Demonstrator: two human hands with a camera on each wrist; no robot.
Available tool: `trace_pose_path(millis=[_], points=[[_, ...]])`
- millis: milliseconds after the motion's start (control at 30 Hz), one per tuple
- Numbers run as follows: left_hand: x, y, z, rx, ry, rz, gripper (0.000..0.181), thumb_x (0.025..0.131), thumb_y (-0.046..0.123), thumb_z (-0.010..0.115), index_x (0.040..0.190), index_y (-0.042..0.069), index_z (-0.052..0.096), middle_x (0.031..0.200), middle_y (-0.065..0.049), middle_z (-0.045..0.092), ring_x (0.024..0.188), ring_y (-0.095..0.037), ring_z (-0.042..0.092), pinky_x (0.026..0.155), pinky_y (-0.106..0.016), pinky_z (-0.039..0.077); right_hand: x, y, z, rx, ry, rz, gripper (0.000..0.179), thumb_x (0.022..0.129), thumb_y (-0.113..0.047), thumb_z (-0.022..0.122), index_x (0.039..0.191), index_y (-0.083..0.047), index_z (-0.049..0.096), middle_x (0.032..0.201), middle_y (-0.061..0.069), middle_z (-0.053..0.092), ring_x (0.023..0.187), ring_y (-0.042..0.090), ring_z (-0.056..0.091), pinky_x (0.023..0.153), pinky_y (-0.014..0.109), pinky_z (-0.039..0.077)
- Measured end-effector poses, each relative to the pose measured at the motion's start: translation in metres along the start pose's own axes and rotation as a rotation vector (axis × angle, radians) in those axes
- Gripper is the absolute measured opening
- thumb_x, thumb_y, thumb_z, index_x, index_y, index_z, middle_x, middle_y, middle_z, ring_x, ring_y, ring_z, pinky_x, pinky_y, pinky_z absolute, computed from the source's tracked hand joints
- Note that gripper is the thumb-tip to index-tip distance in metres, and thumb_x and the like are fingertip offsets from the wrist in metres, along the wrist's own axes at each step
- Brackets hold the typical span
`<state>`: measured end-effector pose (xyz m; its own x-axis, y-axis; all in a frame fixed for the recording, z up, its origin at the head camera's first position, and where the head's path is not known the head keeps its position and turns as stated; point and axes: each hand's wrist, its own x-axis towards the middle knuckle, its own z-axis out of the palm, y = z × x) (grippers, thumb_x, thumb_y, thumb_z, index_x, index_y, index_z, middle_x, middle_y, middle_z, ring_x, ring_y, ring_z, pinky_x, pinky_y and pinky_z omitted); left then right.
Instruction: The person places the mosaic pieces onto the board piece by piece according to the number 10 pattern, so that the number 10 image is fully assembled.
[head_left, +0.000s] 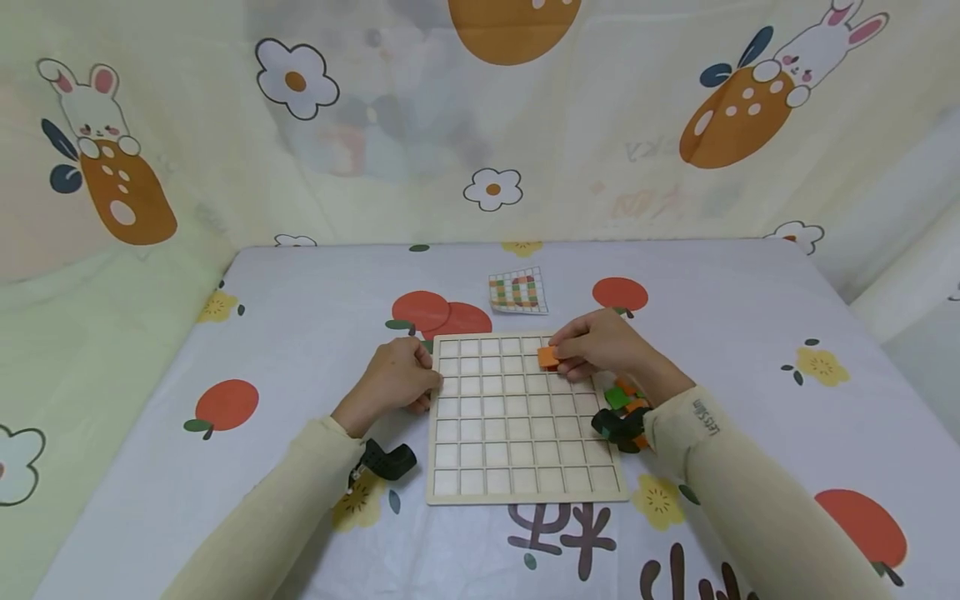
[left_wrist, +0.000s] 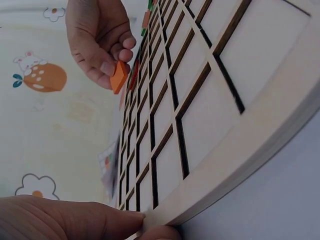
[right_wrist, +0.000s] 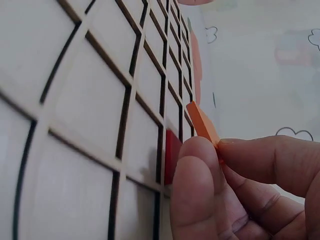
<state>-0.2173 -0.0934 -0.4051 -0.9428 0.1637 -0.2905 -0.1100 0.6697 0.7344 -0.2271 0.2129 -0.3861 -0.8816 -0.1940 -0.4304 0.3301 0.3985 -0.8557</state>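
Note:
A pale wooden grid board (head_left: pixel 497 454) lies flat on the table, divided into many square cells. At its left edge my left hand (head_left: pixel 395 373) pinches the rim, thumb and finger showing at the frame in the left wrist view. Over the far right cells, my right hand (head_left: pixel 600 343) holds an orange square tile (head_left: pixel 548 358) between thumb and fingers. The tile is tilted and raised a little above the board in the right wrist view. A red tile (right_wrist: pixel 172 155) is in a cell just beneath those fingers; in the head view the hand hides it.
Green and orange tiles (head_left: pixel 618 397) lie by the board's right edge, partly hidden by the right wrist and its black strap mount. Behind the board is a small card (head_left: pixel 517 292) with a coloured grid pattern. A fruit-printed cloth (head_left: pixel 300 333) covers the table.

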Motion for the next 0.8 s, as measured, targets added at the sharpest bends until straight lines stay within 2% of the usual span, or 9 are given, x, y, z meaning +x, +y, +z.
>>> trace_pose_path(millis=[367, 800], points=[[0.003, 0.000, 0.001, 0.031, 0.005, 0.016, 0.016, 0.092, 0.006, 0.072, 0.097, 0.001, 0.058, 0.069, -0.011, 0.068, 0.050, -0.015, 0.066, 0.049, -0.026, 0.057, 0.004, -0.002, 0.009, 0.006, -0.002, -0.007, 0.026, 0.098, -0.006, 0.069, 0.120, 0.007, 0.067, 0.090, 0.014, 0.074, 0.070, 0.016, 0.071, 0.069, 0.029, 0.064], [0.003, 0.000, 0.001, 0.044, 0.004, 0.018, 0.017, 0.092, 0.007, 0.073, 0.098, 0.001, 0.058, 0.070, -0.011, 0.069, 0.050, -0.016, 0.066, 0.050, -0.026, 0.057, 0.005, -0.004, 0.017, -0.057, 0.033, -0.019, 0.023, 0.097, -0.008, 0.070, 0.117, 0.005, 0.070, 0.095, 0.014, 0.074, 0.072, 0.017, 0.069, 0.069, 0.030, 0.063]])
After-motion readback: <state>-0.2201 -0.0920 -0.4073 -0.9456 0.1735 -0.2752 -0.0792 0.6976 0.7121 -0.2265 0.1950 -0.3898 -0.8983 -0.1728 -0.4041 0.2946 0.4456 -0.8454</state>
